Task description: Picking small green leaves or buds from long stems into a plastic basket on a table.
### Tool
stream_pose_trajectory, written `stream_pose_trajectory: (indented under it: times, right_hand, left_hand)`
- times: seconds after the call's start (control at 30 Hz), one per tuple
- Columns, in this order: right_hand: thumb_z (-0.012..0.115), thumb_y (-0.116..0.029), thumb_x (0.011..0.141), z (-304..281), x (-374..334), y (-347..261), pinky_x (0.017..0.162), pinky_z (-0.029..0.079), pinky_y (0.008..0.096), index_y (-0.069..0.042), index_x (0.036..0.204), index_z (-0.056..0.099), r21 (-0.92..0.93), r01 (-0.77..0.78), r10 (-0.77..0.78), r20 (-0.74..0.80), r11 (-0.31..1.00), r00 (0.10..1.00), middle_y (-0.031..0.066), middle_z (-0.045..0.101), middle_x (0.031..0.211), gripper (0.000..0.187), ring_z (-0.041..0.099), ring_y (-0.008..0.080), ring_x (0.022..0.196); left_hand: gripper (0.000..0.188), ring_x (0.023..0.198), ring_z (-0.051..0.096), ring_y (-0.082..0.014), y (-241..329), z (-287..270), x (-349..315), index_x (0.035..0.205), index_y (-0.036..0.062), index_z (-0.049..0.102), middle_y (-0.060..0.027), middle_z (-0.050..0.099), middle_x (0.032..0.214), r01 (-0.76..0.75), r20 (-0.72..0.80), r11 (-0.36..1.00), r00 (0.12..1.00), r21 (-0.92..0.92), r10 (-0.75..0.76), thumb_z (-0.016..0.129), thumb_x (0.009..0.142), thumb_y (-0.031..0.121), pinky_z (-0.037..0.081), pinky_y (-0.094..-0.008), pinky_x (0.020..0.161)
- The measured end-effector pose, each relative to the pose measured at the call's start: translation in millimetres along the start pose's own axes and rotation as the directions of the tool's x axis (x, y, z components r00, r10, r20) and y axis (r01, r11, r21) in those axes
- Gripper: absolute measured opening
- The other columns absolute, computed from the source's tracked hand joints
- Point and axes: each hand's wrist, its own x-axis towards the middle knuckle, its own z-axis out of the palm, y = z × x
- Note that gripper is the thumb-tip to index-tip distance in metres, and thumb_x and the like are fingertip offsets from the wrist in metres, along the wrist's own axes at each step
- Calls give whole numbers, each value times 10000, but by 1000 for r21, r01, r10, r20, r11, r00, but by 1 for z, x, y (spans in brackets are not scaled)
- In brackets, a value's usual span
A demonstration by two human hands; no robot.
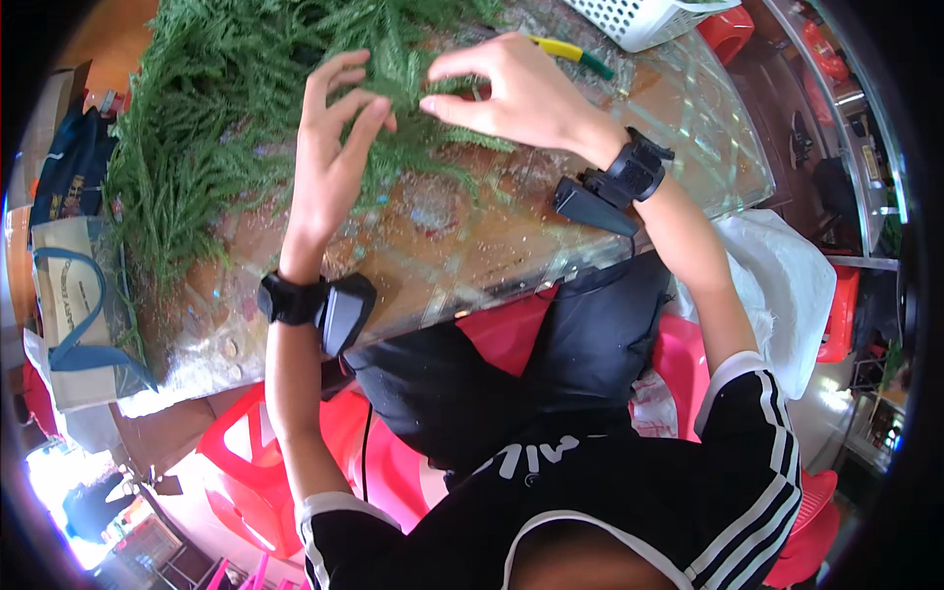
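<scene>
A large heap of green feathery plastic-looking sprigs covers the far left of the table. Over its right part I hold up both hands, with a gap between them where fine green fronds show. My left hand has its fingers loosely bent and apart, and no object is visible in it. My right hand faces it, thumb and forefinger spread with green showing behind them. Just past my right hand lies a slim yellow and dark green object, partly hidden by that hand.
The table has a shiny clear cover strewn with small green bits. A white perforated basket stands at the far right. A cloth bag with blue handles hangs at the left edge. A white sack and red stools are close by.
</scene>
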Motion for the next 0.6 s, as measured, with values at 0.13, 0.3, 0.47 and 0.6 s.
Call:
stream_pose_trajectory:
  times: [0.13,0.3,0.47,0.6]
  right_hand:
    - [636,-196,810,4,6,-9,672,478,268,-20,1164,472,-62,185,-191,-104,981,976,120,571,940,428,570,176,737]
    - [626,-189,826,-16,6,-34,634,505,274,-27,1213,478,-53,46,-43,63,998,997,128,550,1011,445,577,180,720]
    - [647,-191,807,-6,-1,-15,542,496,272,-19,1085,560,-84,274,-280,-63,958,958,89,550,963,338,558,172,603]
    - [654,-163,795,-1,-4,-13,491,474,248,-6,941,602,-216,296,-328,-129,930,936,66,547,939,220,529,142,537]
  left_hand:
    - [162,1163,418,-273,-7,-3,3,790,18,651,-115,460,1266,-51,-99,995,993,91,60,582,848,153,344,-378,960]
    - [151,1018,475,-229,17,7,7,754,-24,570,-136,478,1226,-86,-267,990,957,110,112,532,854,82,390,-338,808]
    - [150,986,491,-249,36,10,2,730,-31,545,-145,512,1202,110,-207,994,972,5,-106,511,860,35,395,-351,786]
    - [146,1004,491,-274,34,8,1,716,-32,549,-159,546,1161,-52,-144,967,986,248,90,529,844,33,391,-369,818]
